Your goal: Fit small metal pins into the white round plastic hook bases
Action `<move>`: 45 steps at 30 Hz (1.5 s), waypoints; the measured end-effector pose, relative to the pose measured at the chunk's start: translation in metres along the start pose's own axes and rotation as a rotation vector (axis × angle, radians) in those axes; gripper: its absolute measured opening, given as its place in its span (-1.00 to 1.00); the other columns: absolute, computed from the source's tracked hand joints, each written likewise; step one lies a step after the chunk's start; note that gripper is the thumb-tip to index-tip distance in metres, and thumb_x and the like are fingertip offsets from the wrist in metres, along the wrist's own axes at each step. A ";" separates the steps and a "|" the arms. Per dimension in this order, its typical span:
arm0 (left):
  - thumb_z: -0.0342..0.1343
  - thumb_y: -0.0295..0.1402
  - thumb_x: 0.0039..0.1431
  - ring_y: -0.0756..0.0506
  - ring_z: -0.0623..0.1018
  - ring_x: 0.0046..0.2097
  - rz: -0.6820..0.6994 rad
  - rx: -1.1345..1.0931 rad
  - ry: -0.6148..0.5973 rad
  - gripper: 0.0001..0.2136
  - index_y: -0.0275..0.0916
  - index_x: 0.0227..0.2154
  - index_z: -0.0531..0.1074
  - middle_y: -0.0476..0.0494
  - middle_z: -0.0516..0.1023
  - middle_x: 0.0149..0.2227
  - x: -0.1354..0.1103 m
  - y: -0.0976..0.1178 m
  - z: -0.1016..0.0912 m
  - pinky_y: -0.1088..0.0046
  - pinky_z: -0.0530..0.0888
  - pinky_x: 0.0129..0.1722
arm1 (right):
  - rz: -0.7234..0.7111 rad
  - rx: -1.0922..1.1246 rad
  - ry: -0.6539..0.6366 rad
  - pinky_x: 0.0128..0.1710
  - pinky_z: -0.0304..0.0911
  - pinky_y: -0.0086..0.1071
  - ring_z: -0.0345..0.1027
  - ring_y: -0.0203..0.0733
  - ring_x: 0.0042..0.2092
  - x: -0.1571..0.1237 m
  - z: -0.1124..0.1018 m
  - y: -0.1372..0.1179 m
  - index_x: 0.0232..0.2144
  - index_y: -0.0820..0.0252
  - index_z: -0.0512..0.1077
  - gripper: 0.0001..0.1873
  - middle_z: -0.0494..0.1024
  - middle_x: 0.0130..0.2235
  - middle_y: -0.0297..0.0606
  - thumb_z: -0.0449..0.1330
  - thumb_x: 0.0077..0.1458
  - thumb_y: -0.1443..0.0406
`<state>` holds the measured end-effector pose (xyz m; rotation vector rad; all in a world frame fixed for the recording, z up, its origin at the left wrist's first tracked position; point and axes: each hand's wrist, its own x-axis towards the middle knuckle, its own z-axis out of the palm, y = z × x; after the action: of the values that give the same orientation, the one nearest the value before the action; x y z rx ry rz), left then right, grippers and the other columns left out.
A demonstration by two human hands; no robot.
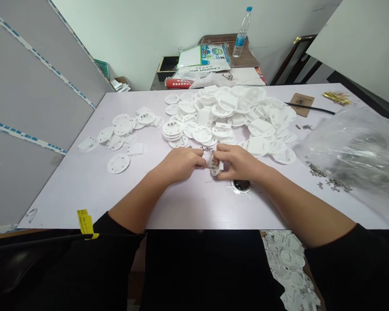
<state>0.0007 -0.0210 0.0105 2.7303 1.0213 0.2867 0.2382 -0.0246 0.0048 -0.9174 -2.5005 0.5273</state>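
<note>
Near the middle of the table, my right hand [235, 162] grips a round white plastic disc [214, 168] tilted up on its edge, its slotted face turned toward the left. My left hand [184, 164] is closed, thumb and forefinger pinched at the disc's face; what they pinch is too small to make out. Just beyond the fingertips lie small metal pieces [206, 149]. A dark round object with a clear rim [241, 185] sits on the table below my right wrist. Behind both hands spreads a large heap of similar white discs [227, 108].
A looser group of discs [118, 125] lies at left. On the right are a clear plastic bag [359, 151], scattered metal clips [333, 183] and a black cable [311, 107]. A water bottle [242, 34] stands behind the table. More white parts [288, 259] fill a container below the edge.
</note>
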 end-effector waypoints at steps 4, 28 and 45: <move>-0.04 -0.51 0.21 -0.01 0.29 -0.42 0.008 0.030 0.000 -0.68 -0.08 -0.28 0.63 -0.06 0.44 -0.39 0.000 0.000 0.001 0.38 0.07 -0.48 | -0.001 0.022 0.007 -0.42 0.08 -0.45 0.21 -0.34 -0.41 -0.001 0.000 0.001 -0.43 0.23 0.40 -0.82 0.29 -0.38 -0.33 0.32 -0.13 0.35; -0.01 -0.57 0.12 0.00 0.27 -0.46 0.048 0.037 0.028 -0.69 -0.12 -0.35 0.62 -0.02 0.47 -0.42 0.005 0.001 0.005 0.37 0.05 -0.50 | -0.006 0.075 0.050 -0.46 0.13 -0.46 0.23 -0.36 -0.43 -0.002 0.000 0.005 -0.46 0.24 0.43 -0.83 0.33 -0.41 -0.34 0.35 -0.18 0.37; 0.37 -0.29 0.07 0.06 0.39 -0.36 0.072 -1.003 0.472 -0.79 -0.26 -0.28 0.55 -0.14 0.50 -0.25 0.011 -0.002 0.005 0.47 0.35 -0.36 | 0.298 0.931 0.305 -0.26 0.38 -0.28 0.47 -0.20 -0.33 0.008 0.010 -0.012 -0.12 0.18 0.44 -0.62 0.55 -0.32 -0.22 0.32 0.14 0.07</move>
<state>0.0095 -0.0129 0.0061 1.7975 0.5946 1.1343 0.2217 -0.0298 0.0045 -0.8706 -1.5478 1.3642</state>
